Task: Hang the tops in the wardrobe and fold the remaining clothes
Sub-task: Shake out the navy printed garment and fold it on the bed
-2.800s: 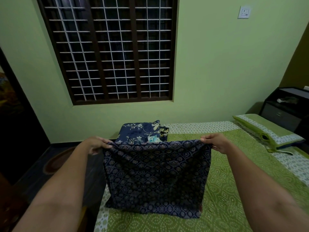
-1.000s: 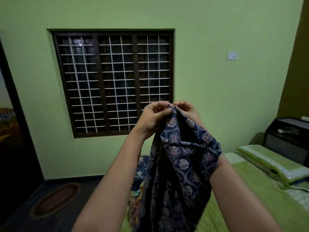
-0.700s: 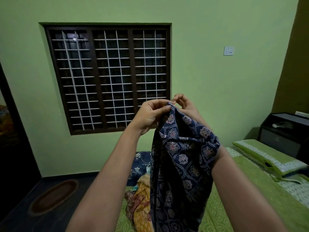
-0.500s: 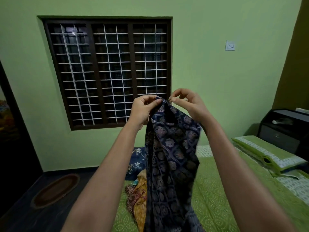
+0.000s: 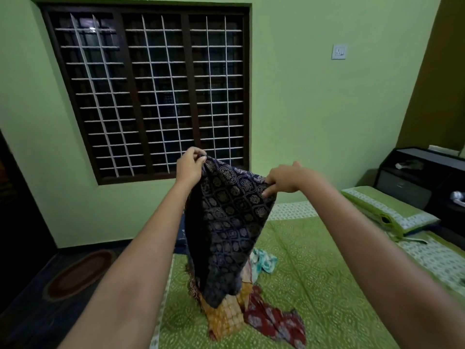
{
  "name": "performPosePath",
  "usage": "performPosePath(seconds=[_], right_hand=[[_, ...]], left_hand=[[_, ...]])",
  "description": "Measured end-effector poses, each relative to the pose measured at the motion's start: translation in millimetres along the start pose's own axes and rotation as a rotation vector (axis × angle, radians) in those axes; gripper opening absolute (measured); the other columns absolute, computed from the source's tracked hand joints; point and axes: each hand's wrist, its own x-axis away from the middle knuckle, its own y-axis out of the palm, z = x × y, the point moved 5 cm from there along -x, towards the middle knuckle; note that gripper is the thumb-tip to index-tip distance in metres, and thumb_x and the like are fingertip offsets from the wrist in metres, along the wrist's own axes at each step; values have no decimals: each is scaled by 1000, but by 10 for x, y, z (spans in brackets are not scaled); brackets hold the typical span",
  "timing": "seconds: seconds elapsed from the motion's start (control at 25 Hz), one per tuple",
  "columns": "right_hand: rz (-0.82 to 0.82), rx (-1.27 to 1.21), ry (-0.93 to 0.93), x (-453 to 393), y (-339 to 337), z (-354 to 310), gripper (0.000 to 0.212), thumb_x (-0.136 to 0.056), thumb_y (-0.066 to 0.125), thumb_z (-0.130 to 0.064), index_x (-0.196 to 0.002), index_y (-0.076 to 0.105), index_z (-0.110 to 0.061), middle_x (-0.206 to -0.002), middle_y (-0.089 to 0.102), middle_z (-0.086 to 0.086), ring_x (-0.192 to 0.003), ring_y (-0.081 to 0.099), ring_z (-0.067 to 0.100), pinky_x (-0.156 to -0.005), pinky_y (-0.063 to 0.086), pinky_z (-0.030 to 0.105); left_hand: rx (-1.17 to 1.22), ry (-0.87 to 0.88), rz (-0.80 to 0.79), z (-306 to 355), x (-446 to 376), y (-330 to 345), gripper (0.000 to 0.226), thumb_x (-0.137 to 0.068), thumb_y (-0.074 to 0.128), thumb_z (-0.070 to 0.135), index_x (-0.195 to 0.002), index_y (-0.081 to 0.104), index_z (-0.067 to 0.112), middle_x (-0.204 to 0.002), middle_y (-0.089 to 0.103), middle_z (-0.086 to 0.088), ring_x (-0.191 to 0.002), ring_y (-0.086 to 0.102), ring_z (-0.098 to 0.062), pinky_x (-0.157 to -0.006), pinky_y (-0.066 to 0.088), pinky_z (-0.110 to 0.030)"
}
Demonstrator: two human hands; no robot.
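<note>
A navy garment with a gold medallion print [image 5: 229,227] hangs in the air over the bed. My left hand [image 5: 189,165] pinches its top edge at the upper left. Lower and to the right, my right hand [image 5: 284,179] grips the same edge, so the cloth spreads between them and droops down. Beneath it on the green bedspread [image 5: 314,280] lies a heap of clothes: a yellow and red printed piece [image 5: 241,316] and a small teal cloth [image 5: 264,260]. A blue floral folded cloth is mostly hidden behind the hanging garment.
A barred window [image 5: 151,91] fills the green wall ahead. A green pillow [image 5: 387,210] lies at the bed's right end, with a dark bedside cabinet [image 5: 422,177] behind it. An oval mat [image 5: 78,273] lies on the dark floor at left.
My hands, which were together at the garment's top, have moved apart; the right hand slid right and down along the edge, spreading the cloth. The view has dropped toward the bed.
</note>
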Motion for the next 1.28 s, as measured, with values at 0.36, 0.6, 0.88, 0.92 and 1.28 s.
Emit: performPosePath(seconds=[0.36, 0.6, 0.88, 0.92, 1.28], right_hand=[[-4, 161, 127, 320, 390, -442, 42, -86, 54, -60, -87, 57, -19, -87, 57, -3, -94, 55, 16, -99, 26, 42], [-167, 71, 358, 793, 664, -23, 43, -90, 52, -56, -103, 63, -17, -109, 56, 1, -115, 46, 26, -97, 35, 42], [151, 128, 627, 1762, 879, 838, 30, -89, 57, -49, -110, 68, -29, -118, 51, -1, -116, 42, 25, -96, 28, 47], [223, 134, 636, 1924, 884, 952, 24, -90, 59, -43, -105, 70, -28, -109, 55, -4, -109, 45, 22, -91, 29, 44], [177, 135, 602, 3112, 1127, 1701, 24, -89, 56, -51, -92, 68, -30, -93, 63, -5, -103, 55, 23, -85, 33, 40]], left_hand=[[28, -185, -132, -162, 483, 637, 19, -98, 50, 15, -107, 65, 6, -109, 66, -13, -101, 60, -30, -78, 41, -30], [40, -186, -309, -156, 848, 954, 23, -98, 51, 16, -113, 62, 2, -118, 63, -16, -108, 56, -31, -80, 40, -31], [349, 23, -626, 198, 1535, 1310, 13, -96, 53, 8, -96, 64, 15, -98, 63, -9, -86, 57, -21, -69, 45, -25], [416, 75, -701, 320, 1652, 1341, 18, -96, 52, 6, -91, 64, 19, -94, 62, -6, -81, 57, -18, -68, 48, -22], [79, 441, -985, 1277, 2592, 1545, 27, -93, 59, 12, -87, 63, 37, -96, 64, 6, -79, 59, -15, -68, 56, -36]])
